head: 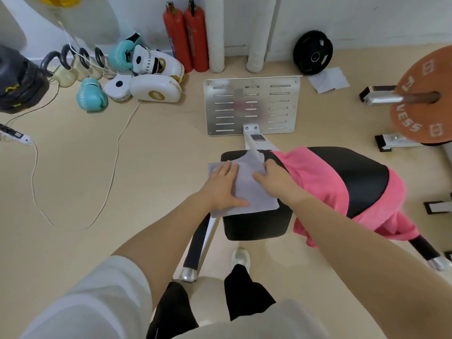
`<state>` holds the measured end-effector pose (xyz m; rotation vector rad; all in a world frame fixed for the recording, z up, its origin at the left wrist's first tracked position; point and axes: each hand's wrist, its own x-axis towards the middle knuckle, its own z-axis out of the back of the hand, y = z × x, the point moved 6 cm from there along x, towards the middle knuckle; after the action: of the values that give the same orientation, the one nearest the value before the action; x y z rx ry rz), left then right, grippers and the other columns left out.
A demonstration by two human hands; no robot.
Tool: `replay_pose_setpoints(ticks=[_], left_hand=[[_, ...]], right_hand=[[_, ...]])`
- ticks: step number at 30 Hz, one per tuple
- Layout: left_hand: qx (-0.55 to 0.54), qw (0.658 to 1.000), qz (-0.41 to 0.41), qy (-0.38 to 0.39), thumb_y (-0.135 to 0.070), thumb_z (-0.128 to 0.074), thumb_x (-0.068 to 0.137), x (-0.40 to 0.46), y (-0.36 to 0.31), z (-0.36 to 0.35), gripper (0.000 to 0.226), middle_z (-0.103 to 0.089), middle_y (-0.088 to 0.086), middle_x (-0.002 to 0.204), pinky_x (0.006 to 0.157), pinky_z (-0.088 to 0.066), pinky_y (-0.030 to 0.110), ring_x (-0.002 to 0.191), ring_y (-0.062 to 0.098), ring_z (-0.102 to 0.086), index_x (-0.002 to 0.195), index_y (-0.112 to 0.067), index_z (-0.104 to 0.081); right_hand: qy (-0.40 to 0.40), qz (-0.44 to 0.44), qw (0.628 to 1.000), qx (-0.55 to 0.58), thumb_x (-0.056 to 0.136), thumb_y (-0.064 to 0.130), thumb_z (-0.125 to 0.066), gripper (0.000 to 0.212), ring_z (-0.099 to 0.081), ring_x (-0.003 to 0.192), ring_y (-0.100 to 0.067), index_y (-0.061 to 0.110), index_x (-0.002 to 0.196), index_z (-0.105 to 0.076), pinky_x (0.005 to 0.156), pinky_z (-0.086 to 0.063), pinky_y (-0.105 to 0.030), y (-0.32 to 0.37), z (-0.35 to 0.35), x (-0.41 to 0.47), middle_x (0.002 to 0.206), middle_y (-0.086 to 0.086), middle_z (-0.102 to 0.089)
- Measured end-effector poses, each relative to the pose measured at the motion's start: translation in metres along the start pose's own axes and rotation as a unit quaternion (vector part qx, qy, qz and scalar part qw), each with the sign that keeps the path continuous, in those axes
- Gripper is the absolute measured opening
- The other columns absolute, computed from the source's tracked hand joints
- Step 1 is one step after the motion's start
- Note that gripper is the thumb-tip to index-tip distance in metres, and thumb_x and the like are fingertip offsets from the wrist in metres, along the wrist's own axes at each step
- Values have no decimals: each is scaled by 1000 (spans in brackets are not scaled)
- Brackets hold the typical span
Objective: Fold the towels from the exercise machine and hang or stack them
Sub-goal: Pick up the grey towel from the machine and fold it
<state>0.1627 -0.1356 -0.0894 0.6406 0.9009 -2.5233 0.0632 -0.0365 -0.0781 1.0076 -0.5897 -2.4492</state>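
Note:
A small pale lilac towel [247, 184] lies spread on the left end of the black padded seat [259, 226] of the exercise machine. My left hand [223, 185] lies flat on the towel's left half, fingers straight. My right hand [275, 178] presses on the towel's right edge, knuckles up, fingertips hidden at the far side. A pink towel [318, 182] is draped over the middle of the seat and hangs down its right side, touching the lilac towel's right edge.
The machine's metal foot plate [252, 106] stands ahead on the beige floor. Boxing gloves and pads [137, 77], two red extinguishers [186, 37], a black weight plate [313, 52] and a grey cloth [329, 80] line the wall. An orange barbell plate [425, 99] hangs right. A cable [73, 167] loops left.

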Motion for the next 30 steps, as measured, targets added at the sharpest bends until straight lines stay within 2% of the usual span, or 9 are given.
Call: replay_pose_setpoints(ticks=[3, 7, 13, 15, 17, 19, 22, 26, 30], left_hand=[[-158, 987, -16, 12, -46, -57, 86, -16, 11, 19, 74, -35, 2, 145, 105, -36, 35, 128, 18, -39, 145, -20, -21], [-337, 940, -42, 39, -35, -52, 91, -54, 55, 55, 64, -47, -1, 133, 89, -40, 16, 120, 11, -48, 144, -25, -17], [-341, 933, -109, -38, -20, -55, 91, -130, 146, 143, 23, -52, -6, 113, 74, -42, 0, 96, -12, -51, 113, -22, -47], [-342, 931, -120, -54, -19, -55, 91, -153, 179, 173, 15, -51, 2, 104, 74, -43, 5, 85, -8, -54, 104, -12, -57], [-339, 931, -124, -61, -33, -63, 83, -174, 214, 195, 32, -51, 2, 98, 80, -43, 17, 90, 3, -53, 104, -8, -62], [-336, 933, -113, -70, -47, -65, 70, -193, 242, 211, 49, -56, -7, 94, 82, -44, 21, 94, 5, -56, 103, -12, -65], [-346, 926, -91, -116, -49, -68, 64, -205, 266, 232, 42, -62, -13, 82, 70, -46, 16, 80, 3, -61, 92, -17, -65], [-291, 929, -70, -217, -37, -59, 87, -195, 269, 265, 23, -61, -3, 85, 70, -42, 19, 79, 10, -55, 91, -14, -57], [-212, 938, -118, -248, -31, -53, 92, -167, 236, 296, 25, -56, 3, 82, 62, -35, 20, 75, 13, -48, 91, -6, -55]], right_hand=[[56, 54, 981, 178, 92, 21, -51, 15, -52, 87, -14, 18, 105, -44, 69, -41, -23, 37, -10, -24, 89, 4, -51], [79, 116, 979, 148, 84, 17, -58, 11, -55, 89, -19, 21, 84, -48, 77, -46, -30, 108, -37, -45, 90, -4, -54], [115, 183, 966, 139, 83, 3, -54, 25, -45, 76, -10, 17, 103, -51, 67, -38, -16, 239, -90, -67, 86, 2, -49], [127, 202, 963, 127, 81, -4, -50, 33, -41, 58, -1, 20, 103, -51, 49, -33, -9, 282, -107, -73, 81, 3, -46], [151, 212, 959, 117, 79, -8, -46, 41, -36, 41, 0, 21, 108, -51, 40, -29, -10, 320, -126, -78, 81, 0, -48], [181, 226, 949, 123, 78, -11, -44, 47, -42, 49, 0, 18, 115, -51, 46, -32, -11, 348, -143, -80, 85, 5, -52], [202, 228, 942, 139, 77, -11, -46, 51, -49, 66, -4, 16, 120, -54, 58, -39, -11, 377, -154, -77, 92, 0, -57], [157, 217, 958, 106, 80, -8, -49, 31, -43, 43, 1, 12, 103, -54, 44, -34, -10, 399, -140, -61, 66, 2, -47], [68, 234, 968, 64, 79, -3, -51, 21, -44, 65, -5, 15, 90, -53, 57, -36, -13, 405, -110, -33, 76, 3, -49]])
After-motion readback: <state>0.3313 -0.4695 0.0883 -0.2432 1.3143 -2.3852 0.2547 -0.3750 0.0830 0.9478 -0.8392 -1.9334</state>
